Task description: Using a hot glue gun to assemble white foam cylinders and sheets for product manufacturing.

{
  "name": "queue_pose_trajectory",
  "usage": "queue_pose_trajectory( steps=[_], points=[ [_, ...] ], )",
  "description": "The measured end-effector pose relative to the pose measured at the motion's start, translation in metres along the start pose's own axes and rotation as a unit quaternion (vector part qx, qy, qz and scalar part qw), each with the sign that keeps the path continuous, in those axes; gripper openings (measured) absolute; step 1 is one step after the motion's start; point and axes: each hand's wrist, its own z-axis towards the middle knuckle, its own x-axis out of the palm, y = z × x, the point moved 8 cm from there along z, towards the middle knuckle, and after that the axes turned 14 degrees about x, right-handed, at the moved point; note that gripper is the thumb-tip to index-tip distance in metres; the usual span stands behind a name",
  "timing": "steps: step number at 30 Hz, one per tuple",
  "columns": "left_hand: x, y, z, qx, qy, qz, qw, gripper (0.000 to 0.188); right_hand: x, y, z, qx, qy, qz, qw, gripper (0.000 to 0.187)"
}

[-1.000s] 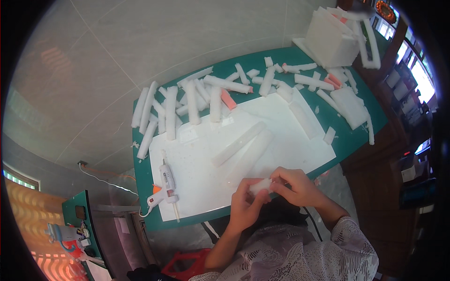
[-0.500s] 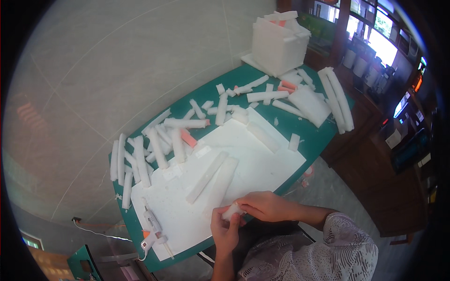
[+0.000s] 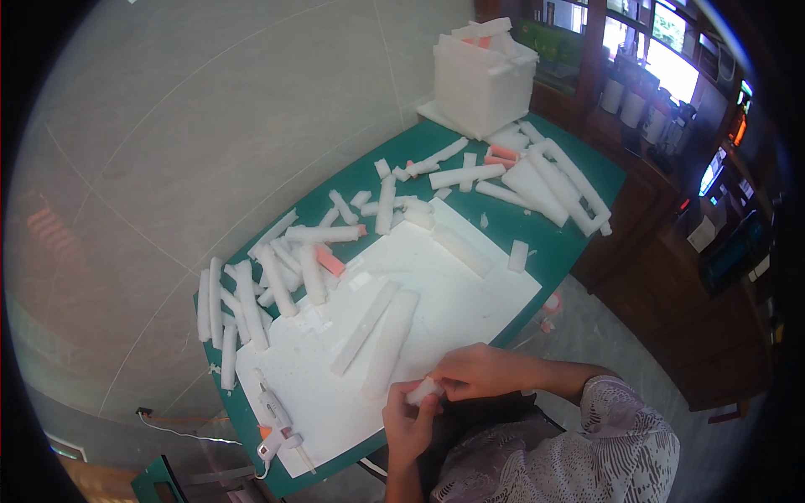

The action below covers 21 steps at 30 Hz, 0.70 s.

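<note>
Just off the table's near edge, I hold a small chunk of white foam (image 3: pixel 425 391) between both hands. My left hand (image 3: pixel 407 426) is closed around it, thumb along its near side. My right hand (image 3: pixel 476 370) pinches at the chunk's top right with its fingertips, which partly hide it. Beyond my hands, a long rounded foam strip (image 3: pixel 391 344) and a thinner foam strip (image 3: pixel 366 329) lie side by side on a white board (image 3: pixel 470 293). A white glue gun (image 3: pixel 281 419) rests at the board's left corner.
Many foam strips (image 3: pixel 277 281) cover the left and far parts of the green table (image 3: pixel 549 251). A white foam box (image 3: pixel 482 88) stands at the far end. Near the far right corner, an open foam frame (image 3: pixel 562 186) leans over a flat foam slab (image 3: pixel 530 193).
My view has shifted slightly. The long foam frame at the far right has tipped left onto the flat slab. Both hands stay closed on the small foam chunk, fingers moving a little.
</note>
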Motion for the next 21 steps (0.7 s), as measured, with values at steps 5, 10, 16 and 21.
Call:
queue_pose_trajectory(
  steps=[5, 10, 16, 21],
  points=[
    [0.000, 0.002, -0.001, -0.023, 0.037, -0.034, 0.998, 0.029, 0.009, 0.005, -0.004, -0.046, 0.070, -0.039, 0.996, 0.017],
    [0.003, -0.001, -0.004, -0.088, 0.112, 0.045, 0.989, 0.026, 0.010, 0.006, -0.007, -0.058, 0.135, -0.078, 0.986, 0.018],
    [0.006, -0.001, -0.006, -0.105, 0.157, 0.035, 0.981, 0.025, 0.013, 0.011, -0.006, -0.103, 0.217, -0.085, 0.967, 0.021],
    [0.002, 0.002, -0.006, -0.122, 0.108, 0.021, 0.986, 0.024, 0.009, 0.002, -0.006, -0.019, 0.198, -0.044, 0.979, 0.023]
  ],
)
